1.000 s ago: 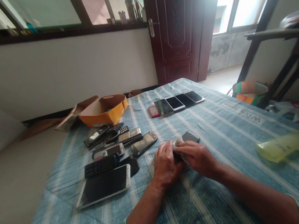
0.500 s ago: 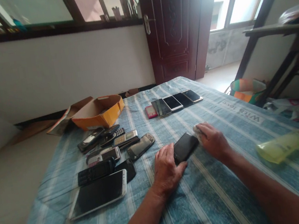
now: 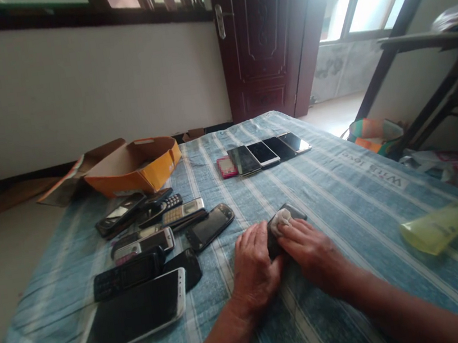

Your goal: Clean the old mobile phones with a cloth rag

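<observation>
A dark smartphone (image 3: 294,208) lies on the striped cloth in front of me, partly covered by both hands. My left hand (image 3: 254,267) grips its left end, fingers along the far side and thumb at the near side. Pressed on the screen is a crumpled white tissue or cloth (image 3: 281,221), pinched in the fingers of my right hand (image 3: 310,248). To the left lie several other phones, among them a large white-framed smartphone (image 3: 136,315), a black keypad phone (image 3: 128,272) and a dark touchscreen phone (image 3: 210,228).
Further off, a row of several smartphones (image 3: 263,153) lies beside a small pink-edged item (image 3: 227,166). An open orange cardboard box (image 3: 131,174) stands at the far left of the cloth-covered surface (image 3: 345,206). A translucent yellow bottle (image 3: 439,230) lies at the right.
My right hand has moved left with the white tissue or cloth, from beyond the phone's right end onto its screen. My left hand still holds the phone. The view has tilted slightly downward.
</observation>
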`<state>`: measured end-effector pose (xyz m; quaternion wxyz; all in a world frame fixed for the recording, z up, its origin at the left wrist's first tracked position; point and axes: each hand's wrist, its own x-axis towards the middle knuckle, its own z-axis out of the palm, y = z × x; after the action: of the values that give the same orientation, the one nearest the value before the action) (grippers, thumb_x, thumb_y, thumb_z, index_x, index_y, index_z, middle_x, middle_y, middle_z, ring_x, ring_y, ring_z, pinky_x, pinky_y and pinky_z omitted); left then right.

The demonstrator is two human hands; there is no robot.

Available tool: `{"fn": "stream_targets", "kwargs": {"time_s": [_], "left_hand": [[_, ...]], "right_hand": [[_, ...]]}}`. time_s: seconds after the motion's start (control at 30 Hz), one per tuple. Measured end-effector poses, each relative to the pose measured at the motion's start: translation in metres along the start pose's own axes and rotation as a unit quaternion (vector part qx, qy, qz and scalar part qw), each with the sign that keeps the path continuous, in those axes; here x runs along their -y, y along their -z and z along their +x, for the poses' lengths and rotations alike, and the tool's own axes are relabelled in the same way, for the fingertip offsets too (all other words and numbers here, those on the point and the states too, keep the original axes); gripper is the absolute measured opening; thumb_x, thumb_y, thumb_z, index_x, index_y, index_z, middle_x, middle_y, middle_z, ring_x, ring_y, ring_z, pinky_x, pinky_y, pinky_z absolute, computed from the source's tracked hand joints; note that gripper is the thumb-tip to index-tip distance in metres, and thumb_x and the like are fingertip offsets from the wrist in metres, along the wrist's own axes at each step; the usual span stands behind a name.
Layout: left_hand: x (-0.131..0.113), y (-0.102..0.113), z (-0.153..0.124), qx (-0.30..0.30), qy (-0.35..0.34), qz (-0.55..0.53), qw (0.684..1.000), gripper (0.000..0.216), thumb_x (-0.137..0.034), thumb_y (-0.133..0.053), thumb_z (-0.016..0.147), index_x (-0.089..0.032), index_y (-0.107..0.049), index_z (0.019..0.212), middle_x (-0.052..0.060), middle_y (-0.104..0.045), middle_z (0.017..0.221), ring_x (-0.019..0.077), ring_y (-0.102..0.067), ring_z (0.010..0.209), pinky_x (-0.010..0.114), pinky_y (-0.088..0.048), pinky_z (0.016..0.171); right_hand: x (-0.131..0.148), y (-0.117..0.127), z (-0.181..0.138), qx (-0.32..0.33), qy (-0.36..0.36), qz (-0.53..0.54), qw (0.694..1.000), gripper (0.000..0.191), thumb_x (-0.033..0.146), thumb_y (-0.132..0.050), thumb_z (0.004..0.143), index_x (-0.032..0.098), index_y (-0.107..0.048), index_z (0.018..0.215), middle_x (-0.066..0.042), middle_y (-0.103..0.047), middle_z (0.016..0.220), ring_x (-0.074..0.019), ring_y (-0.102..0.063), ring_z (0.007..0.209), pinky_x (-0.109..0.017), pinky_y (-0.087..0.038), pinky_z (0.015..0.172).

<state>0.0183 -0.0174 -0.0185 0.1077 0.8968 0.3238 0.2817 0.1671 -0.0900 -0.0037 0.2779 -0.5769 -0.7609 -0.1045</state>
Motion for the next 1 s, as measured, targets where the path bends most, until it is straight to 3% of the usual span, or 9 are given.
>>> {"fn": "stream_targets", "kwargs": {"time_s": [0.27,0.5,0.7,1.0], "left_hand": [[-0.005,0.006,0.002,0.028,-0.004,-0.005,1.0,0.061,-0.024,-0.077,0.072,-0.015,-0.052,0.127,0.015,-0.061,0.125,0.0337,-0.054,0.119,0.052,-0.044,0.103],[-0.012,0.01,0.002,0.08,-0.005,0.063,0.995,0.055,-0.022,-0.074,0.076,-0.019,-0.055,0.128,0.015,-0.055,0.129,0.0358,-0.049,0.123,0.054,-0.043,0.103],[-0.015,0.008,0.002,0.093,-0.013,0.101,0.99,0.053,-0.024,-0.071,0.081,-0.023,-0.053,0.131,0.015,-0.051,0.132,0.0362,-0.046,0.126,0.054,-0.044,0.102],[-0.015,0.008,0.002,0.094,-0.017,0.1,0.99,0.051,-0.022,-0.071,0.081,-0.018,-0.056,0.13,0.018,-0.052,0.131,0.0382,-0.047,0.126,0.055,-0.043,0.103]], "right_hand": [[-0.052,0.009,-0.013,0.044,-0.175,-0.087,0.98,0.04,0.0,-0.038,0.083,0.016,-0.068,0.104,-0.011,-0.066,0.108,-0.0237,-0.059,0.104,-0.037,-0.047,0.093],[-0.039,0.004,-0.013,0.044,-0.152,-0.101,0.982,0.05,-0.002,-0.039,0.079,0.015,-0.066,0.118,-0.014,-0.061,0.122,-0.0263,-0.055,0.113,-0.039,-0.046,0.098],[-0.029,0.0,-0.01,0.08,-0.147,-0.142,0.976,0.05,0.005,-0.05,0.084,0.028,-0.062,0.127,-0.017,-0.05,0.138,-0.0359,-0.045,0.126,-0.049,-0.045,0.095],[-0.027,0.001,-0.007,0.1,-0.147,-0.163,0.971,0.048,0.008,-0.053,0.086,0.028,-0.061,0.129,-0.017,-0.052,0.136,-0.0347,-0.046,0.126,-0.046,-0.047,0.094]]}}
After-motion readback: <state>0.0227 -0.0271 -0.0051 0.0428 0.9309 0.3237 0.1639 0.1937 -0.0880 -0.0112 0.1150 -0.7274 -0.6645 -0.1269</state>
